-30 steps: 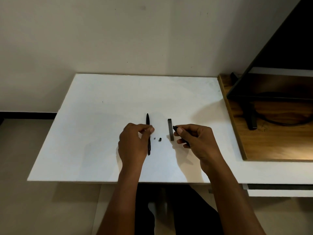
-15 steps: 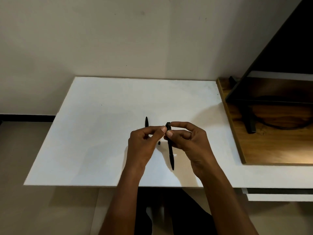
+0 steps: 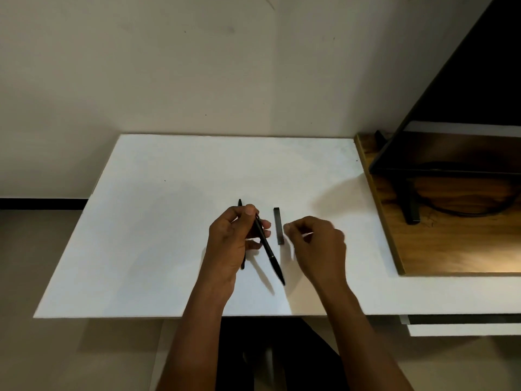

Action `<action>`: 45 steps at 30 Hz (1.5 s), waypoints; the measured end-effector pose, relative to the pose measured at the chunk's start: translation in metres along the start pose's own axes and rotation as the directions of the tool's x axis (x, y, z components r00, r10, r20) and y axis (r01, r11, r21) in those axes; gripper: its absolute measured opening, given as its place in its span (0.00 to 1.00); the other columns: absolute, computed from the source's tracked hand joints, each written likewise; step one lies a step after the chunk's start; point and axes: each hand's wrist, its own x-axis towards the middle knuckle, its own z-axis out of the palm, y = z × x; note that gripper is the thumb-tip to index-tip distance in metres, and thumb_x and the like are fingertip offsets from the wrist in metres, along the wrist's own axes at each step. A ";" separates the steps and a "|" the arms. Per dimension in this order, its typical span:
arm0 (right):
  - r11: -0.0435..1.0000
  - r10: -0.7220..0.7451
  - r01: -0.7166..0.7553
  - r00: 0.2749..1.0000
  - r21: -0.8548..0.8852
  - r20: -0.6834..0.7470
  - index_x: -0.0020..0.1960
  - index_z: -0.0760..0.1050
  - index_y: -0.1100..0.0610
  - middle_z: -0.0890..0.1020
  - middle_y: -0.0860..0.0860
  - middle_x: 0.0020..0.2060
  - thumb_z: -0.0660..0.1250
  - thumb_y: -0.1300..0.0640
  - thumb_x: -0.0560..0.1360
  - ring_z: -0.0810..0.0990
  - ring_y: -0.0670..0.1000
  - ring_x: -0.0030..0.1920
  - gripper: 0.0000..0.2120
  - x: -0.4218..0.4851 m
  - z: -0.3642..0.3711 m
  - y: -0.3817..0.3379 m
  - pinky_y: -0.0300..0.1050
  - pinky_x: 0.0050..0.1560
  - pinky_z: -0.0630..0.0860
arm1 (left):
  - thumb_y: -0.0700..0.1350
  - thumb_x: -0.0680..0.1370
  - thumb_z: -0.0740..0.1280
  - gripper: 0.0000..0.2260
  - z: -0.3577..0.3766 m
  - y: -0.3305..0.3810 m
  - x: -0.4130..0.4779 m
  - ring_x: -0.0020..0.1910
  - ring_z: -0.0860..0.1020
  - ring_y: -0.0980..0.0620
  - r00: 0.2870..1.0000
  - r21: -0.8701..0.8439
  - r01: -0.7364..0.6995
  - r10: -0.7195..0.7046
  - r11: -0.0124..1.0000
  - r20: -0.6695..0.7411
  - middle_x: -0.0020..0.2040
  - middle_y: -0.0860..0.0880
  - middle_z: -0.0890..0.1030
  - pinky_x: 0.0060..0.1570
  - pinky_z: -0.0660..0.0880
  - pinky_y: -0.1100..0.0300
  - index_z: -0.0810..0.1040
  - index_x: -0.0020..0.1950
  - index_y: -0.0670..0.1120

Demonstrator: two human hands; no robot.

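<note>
My left hand (image 3: 235, 241) grips a black pen (image 3: 270, 255) by its upper end, and the pen slants down to the right with its tip just above the white table (image 3: 169, 221). A second black pen (image 3: 240, 204) lies on the table behind that hand, mostly hidden. A dark grey bar (image 3: 278, 225) lies upright in the picture just right of the held pen. My right hand (image 3: 317, 244) hovers beside the bar, its fingers loosely curled and holding nothing I can see; it is slightly blurred.
A wooden board (image 3: 439, 244) adjoins the table on the right. It carries a dark monitor (image 3: 456, 108), its stand (image 3: 410, 210) and a cable (image 3: 462, 210). A wall rises behind the table.
Half a second ago both hands met at the pen's upper end. My right hand has since let go and moved right toward the grey bar, while my left keeps the pen.
</note>
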 end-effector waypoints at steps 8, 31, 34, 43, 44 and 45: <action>0.973 -0.008 -0.002 0.999 -0.231 -0.042 0.52 0.81 0.55 0.81 0.50 0.48 0.67 0.50 0.79 0.79 0.51 0.48 0.09 -0.009 0.025 -0.010 0.41 0.41 0.69 | 0.55 0.83 0.58 0.17 0.000 -0.004 -0.004 0.22 0.65 0.59 0.998 -0.057 0.058 -0.058 0.997 -0.001 0.31 0.52 0.74 0.19 0.61 0.67 0.81 0.51 0.46; 0.738 0.031 -0.248 0.941 0.628 0.336 0.48 0.86 0.53 0.88 0.52 0.41 0.77 0.51 0.71 0.85 0.47 0.39 0.08 0.000 -0.008 -0.015 0.39 0.34 0.74 | 0.49 0.76 0.72 0.06 0.006 -0.002 -0.002 0.29 0.76 0.57 0.991 0.210 -0.025 0.051 0.977 -0.121 0.32 0.55 0.84 0.34 0.71 0.59 0.85 0.40 0.51; 0.689 0.043 -0.211 0.967 0.693 0.252 0.51 0.86 0.52 0.88 0.51 0.46 0.74 0.49 0.74 0.87 0.52 0.46 0.08 0.003 -0.010 -0.014 0.42 0.40 0.80 | 0.51 0.75 0.72 0.06 0.008 -0.004 -0.003 0.37 0.83 0.57 0.995 0.362 -0.060 0.083 0.930 -0.047 0.37 0.54 0.87 0.40 0.74 0.59 0.85 0.40 0.52; 0.656 0.123 -0.297 0.949 0.694 0.290 0.45 0.85 0.65 0.86 0.64 0.40 0.73 0.59 0.76 0.84 0.55 0.38 0.08 0.005 -0.016 -0.004 0.43 0.44 0.83 | 0.48 0.74 0.73 0.04 0.008 -0.006 -0.005 0.31 0.80 0.60 0.988 0.468 -0.140 0.095 0.872 0.119 0.34 0.52 0.85 0.33 0.72 0.74 0.86 0.40 0.51; 0.637 0.154 -0.321 0.944 0.701 0.293 0.44 0.85 0.64 0.87 0.63 0.39 0.72 0.59 0.76 0.84 0.54 0.37 0.08 0.005 -0.016 -0.005 0.42 0.42 0.83 | 0.48 0.74 0.74 0.04 0.007 -0.006 -0.005 0.30 0.79 0.61 0.987 0.469 -0.144 0.095 0.871 0.126 0.34 0.51 0.85 0.31 0.71 0.75 0.85 0.39 0.50; 0.611 0.182 -0.345 0.937 0.713 0.297 0.43 0.84 0.64 0.87 0.61 0.37 0.71 0.60 0.77 0.85 0.54 0.36 0.08 0.005 -0.017 -0.005 0.41 0.40 0.83 | 0.48 0.74 0.74 0.04 0.007 -0.006 -0.005 0.30 0.78 0.61 0.987 0.466 -0.145 0.091 0.873 0.136 0.34 0.51 0.85 0.31 0.71 0.75 0.85 0.39 0.50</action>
